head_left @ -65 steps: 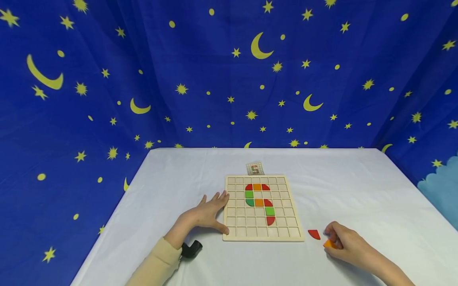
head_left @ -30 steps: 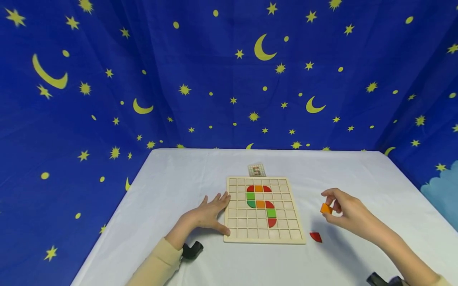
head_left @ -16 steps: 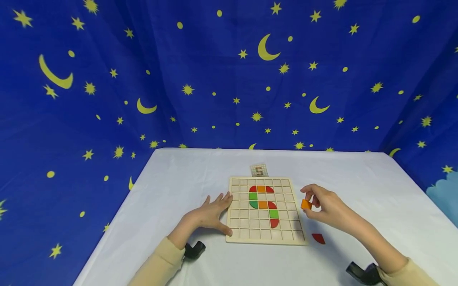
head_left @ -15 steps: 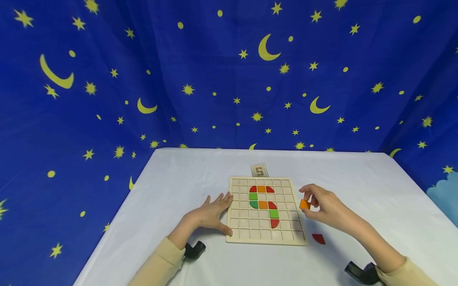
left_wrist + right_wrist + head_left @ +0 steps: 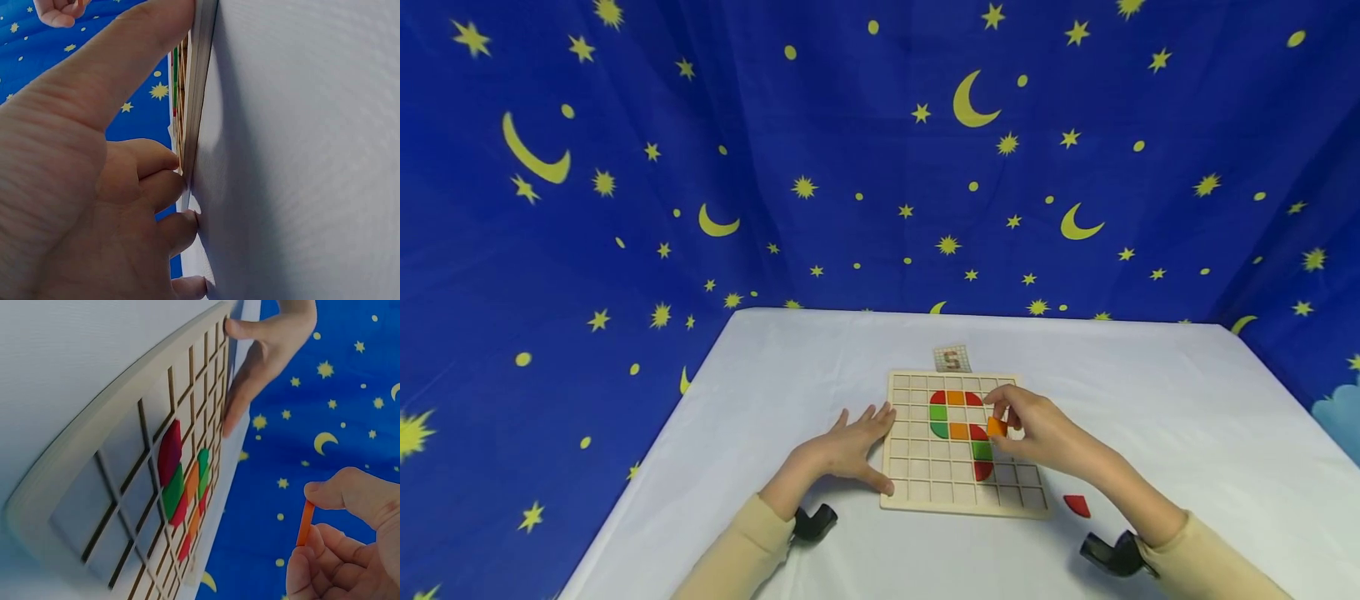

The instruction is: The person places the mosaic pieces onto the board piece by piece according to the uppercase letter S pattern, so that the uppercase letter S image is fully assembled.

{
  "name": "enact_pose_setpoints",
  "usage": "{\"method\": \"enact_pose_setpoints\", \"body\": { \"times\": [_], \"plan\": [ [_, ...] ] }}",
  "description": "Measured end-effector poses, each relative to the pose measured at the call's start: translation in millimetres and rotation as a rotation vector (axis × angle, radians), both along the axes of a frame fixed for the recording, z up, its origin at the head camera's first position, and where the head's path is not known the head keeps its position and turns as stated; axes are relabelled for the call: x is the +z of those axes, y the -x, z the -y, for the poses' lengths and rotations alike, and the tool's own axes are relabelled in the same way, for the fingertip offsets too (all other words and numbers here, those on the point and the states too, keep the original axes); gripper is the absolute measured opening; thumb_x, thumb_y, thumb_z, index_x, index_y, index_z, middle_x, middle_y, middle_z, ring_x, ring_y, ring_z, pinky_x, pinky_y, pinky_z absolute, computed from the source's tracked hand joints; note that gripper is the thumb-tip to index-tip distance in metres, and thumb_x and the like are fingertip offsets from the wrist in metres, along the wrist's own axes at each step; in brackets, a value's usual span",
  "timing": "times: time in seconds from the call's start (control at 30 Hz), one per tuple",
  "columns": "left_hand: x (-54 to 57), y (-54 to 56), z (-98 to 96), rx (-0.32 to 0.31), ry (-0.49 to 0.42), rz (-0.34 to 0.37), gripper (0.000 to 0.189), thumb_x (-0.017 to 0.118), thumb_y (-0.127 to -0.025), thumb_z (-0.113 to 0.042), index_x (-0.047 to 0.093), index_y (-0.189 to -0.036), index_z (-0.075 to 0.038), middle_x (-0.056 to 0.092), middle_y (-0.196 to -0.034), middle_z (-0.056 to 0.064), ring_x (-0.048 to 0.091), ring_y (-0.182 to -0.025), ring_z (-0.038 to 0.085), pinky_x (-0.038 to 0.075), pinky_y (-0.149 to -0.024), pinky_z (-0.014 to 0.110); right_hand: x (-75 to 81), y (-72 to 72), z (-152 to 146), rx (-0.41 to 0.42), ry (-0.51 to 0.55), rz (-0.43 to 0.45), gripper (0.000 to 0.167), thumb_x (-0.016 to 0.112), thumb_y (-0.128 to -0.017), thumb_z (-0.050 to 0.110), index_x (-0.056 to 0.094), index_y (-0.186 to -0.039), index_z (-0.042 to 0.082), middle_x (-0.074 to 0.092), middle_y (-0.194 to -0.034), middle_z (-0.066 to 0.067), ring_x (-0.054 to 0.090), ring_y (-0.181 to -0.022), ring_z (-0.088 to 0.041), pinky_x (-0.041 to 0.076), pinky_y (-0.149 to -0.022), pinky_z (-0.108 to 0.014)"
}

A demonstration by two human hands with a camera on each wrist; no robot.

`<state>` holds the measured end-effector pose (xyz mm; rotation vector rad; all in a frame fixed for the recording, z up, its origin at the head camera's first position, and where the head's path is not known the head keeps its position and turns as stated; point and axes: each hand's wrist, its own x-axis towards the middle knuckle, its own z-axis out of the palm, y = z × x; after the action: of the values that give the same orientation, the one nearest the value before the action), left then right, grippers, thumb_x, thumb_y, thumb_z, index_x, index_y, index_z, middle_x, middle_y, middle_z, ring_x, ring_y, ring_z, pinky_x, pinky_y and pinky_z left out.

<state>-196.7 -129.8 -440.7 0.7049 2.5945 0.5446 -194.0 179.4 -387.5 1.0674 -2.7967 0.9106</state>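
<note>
My right hand (image 5: 1037,427) pinches an orange square tile (image 5: 996,427) between thumb and fingertips, above the right half of a wooden grid board (image 5: 925,492). In the right wrist view the orange tile (image 5: 305,523) appears edge-on, apart from the board. Red, orange and green tiles lie in the board's cells in a curving line, among them a green square (image 5: 982,451) and a red quarter-round (image 5: 983,472). My left hand (image 5: 848,450) is spread along the board's left edge, thumb at the near corner and fingers at the side. The left wrist view shows its fingertips touching that edge.
One red quarter-round tile (image 5: 1077,506) lies on the white cloth right of the board's near corner. A small card (image 5: 952,358) with an S pattern sits just beyond the far edge. Black wrist-camera mounts (image 5: 815,523) are on both wrists. A starry blue curtain (image 5: 850,150) hangs behind the table.
My right hand has picked the orange square tile up from the cloth and carried it left, over the board. My left hand stays at the board's edge. The view has shifted slightly.
</note>
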Motion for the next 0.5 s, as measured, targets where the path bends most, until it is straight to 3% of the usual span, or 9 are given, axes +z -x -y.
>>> {"method": "enact_pose_setpoints", "body": {
  "times": [0.33, 0.5],
  "plan": [
    [-1.6, 0.8, -0.6, -0.003, 0.001, -0.005, 0.115, 0.078, -0.068, -0.054, 0.016, -0.151, -0.005, 0.008, -0.157, 0.009, 0.004, -0.142, 0.027, -0.003, -0.109, 0.057, -5.7, 8.1, 19, 0.101, 0.017, -0.02, 0.043, 0.074, -0.076, 0.004, 0.054, -0.113, -0.003, 0.056, -0.086, 0.003, 0.053, -0.071, -0.021, 0.046, -0.057, -0.021],
    [-1.4, 0.2, 0.3, 0.001, 0.003, -0.007, 0.116, 0.077, -0.067, -0.056, 0.017, -0.151, -0.005, 0.008, -0.157, 0.008, 0.004, -0.143, 0.026, -0.003, -0.109, 0.056, -8.3, 9.0, 25, 0.11, 0.006, 0.004, 0.043, 0.074, -0.076, 0.005, 0.054, -0.113, -0.001, 0.056, -0.086, 0.004, 0.054, -0.071, -0.02, 0.047, -0.058, -0.022]
  ]
}}
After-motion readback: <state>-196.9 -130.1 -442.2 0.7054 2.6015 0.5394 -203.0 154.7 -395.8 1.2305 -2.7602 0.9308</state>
